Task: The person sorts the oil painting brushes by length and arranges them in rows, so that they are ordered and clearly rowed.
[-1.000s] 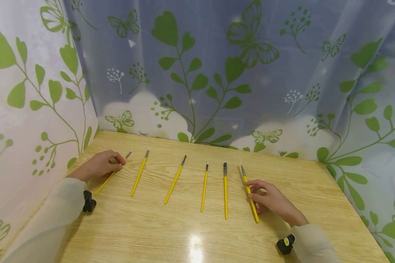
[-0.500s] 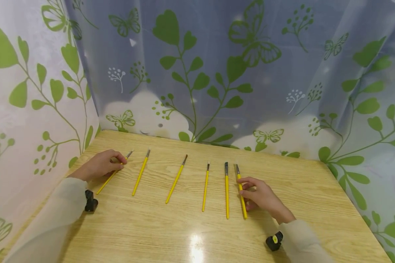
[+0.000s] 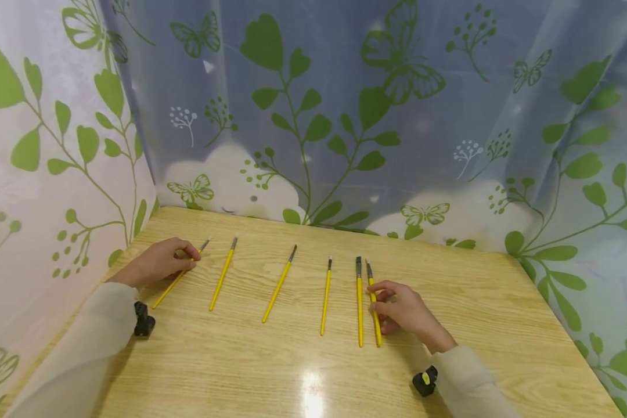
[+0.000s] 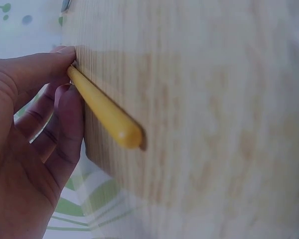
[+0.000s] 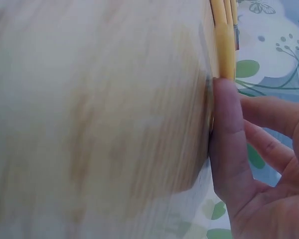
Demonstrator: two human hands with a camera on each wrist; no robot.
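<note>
One wood-grain table (image 3: pixel 271 371) against leaf-print curtain (image 3: pixel 313 58), all six brushes (image 3: pixel 279 284) visible only in head view, rounded handle end (image 4: pixel 124 130) of leftmost brush (image 3: pixel 169 290) clearest in left wrist view, pinched in fingertips of left hand (image 3: pixel 167 258), rightmost brush (image 3: pixel 377 328) pinched between thumb and fingers of right hand (image 3: pixel 404 307), just beside flat-headed brush (image 3: pixel 360 307)

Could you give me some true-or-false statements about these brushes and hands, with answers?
1. The left hand holds the leftmost paintbrush. True.
2. Only four paintbrushes are in view. False: there are six.
3. The right hand holds the rightmost paintbrush. True.
4. The two leftmost paintbrushes are the closest pair. False: the rightmost paintbrush and its neighbour are.
5. The third paintbrush from the left lies untouched on the wooden table. True.
</note>
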